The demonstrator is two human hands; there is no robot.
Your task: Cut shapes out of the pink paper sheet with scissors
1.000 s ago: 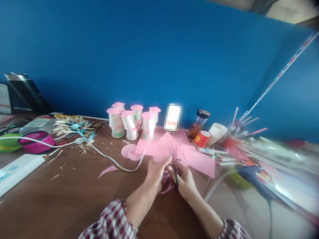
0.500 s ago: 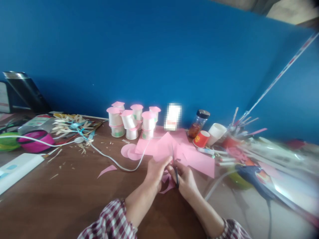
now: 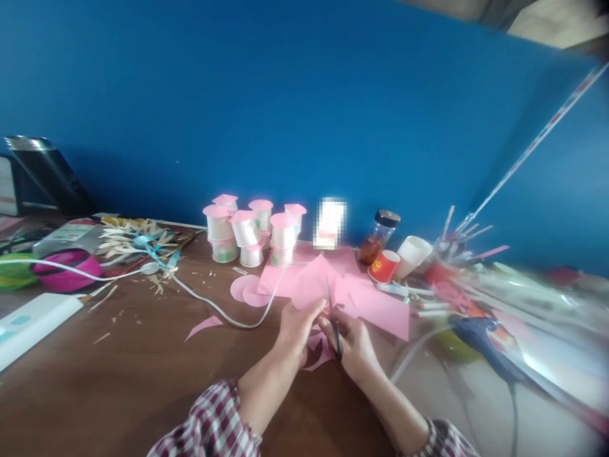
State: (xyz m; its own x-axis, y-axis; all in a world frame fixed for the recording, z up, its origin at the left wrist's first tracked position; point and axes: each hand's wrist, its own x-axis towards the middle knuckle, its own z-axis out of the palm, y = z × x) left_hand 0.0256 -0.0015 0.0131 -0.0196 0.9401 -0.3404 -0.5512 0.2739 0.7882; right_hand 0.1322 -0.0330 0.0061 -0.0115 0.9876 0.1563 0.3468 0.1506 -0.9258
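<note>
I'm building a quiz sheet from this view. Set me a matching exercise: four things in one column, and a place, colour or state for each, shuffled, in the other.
Column one
1. scissors
2. pink-topped cups
3. jar
4. red cup

Column two
A. black-lidded, with reddish-brown contents
B. directly in front of the jar
C. in the right hand's grip
D. stacked in a group

Pairs: 1-C, 2-D, 3-A, 4-B

Plain blue partition (image 3: 266,108) — brown tabletop (image 3: 143,381) before it; pale surface (image 3: 552,22) beyond, top right
</note>
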